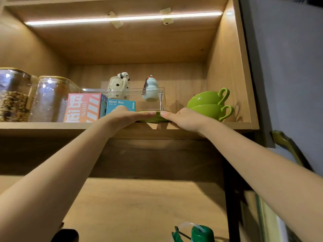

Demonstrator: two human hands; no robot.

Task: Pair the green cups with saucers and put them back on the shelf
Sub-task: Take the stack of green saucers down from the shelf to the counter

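Note:
Two green cups [208,105] sit nested one in the other on the right of the wooden shelf [43,125], handles to the right. A green saucer [153,118] lies flat at the shelf's front edge, mostly covered by my hands. My left hand [125,117] lies on its left part with straight fingers. My right hand [183,118] rests on its right part, fingers extended, fingertips nearly meeting the left ones. Whether more saucers are stacked there is hidden.
Left on the shelf stand two glass jars [50,100], an orange box [83,108] and a blue "Blind Box" [120,104]. Behind, a clear tray [157,98] holds a spotted mug [118,86] and a pale gourd figure [151,89]. A grey cabinet door [288,67] is on the right. A green bottle [201,233] stands below.

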